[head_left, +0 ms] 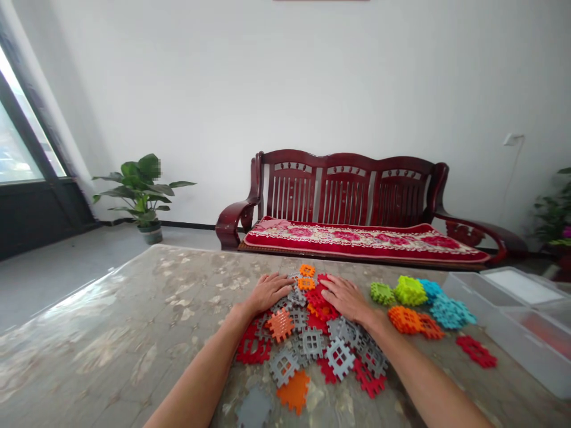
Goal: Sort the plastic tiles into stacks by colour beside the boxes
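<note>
A loose heap of flat plastic interlocking tiles lies between my forearms, with a grey window tile [313, 343], an orange tile [294, 391] and a red tile [253, 349] among them. My left hand [269, 291] rests on the heap's far left side, fingers stretched out over grey pieces. On the far right side my right hand [345, 296] lies flat, its fingertips on red tiles [317, 300]. Neither hand grips a piece. Just beyond the fingers sits a small orange window tile [307, 270]. The tiles under both palms are hidden.
Right of my right arm are piles of green tiles [409, 290], blue tiles [451, 311] and orange tiles [405, 319], plus red tiles [476, 351]. A clear plastic box [526, 351] stands at the right edge. Behind the cloth-covered table [111, 339] is a wooden bench [343, 196].
</note>
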